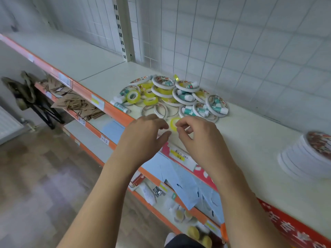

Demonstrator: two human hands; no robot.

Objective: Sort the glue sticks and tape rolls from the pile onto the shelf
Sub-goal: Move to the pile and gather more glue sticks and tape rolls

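Status: pile (172, 97) sits mid-shelf against the back grid, and both your hands are at its near edge. Small yellow tape roll (174, 122) lies on the shelf (250, 133) just clear of the pile, between your hands. Right hand (198, 136): fingers curled, index tip on the roll's rim; can't tell if you've actually pinched it. Left hand (148, 129): fingers curled narrow just beside the roll, with a pale blur under them that could be another roll or bare shelf, so can't tell there either. Handling, my read: the yellow rolls are light, stiff and glossy, so they'll skate if pushed. Pinch through the core, thumb outside, finger inside. White tape rings (163, 82) are wide, thin and probably flex a bit; lift by the rim or hook a finger through, and they should stack flat. Glue sticks (187, 97) are light hard cylinders and will roll. Several lie inside the rings, so take each by the barrel before moving its ring. Counts, rough because of overlap: yellow rolls about six including yours, white rings about a dozen or more, glue sticks about ten. A stack of white rolls (302, 158) stands well apart at the far right, maybe six or seven high, too blurred to be sure. No glue-stick group visible on the shelf yet.
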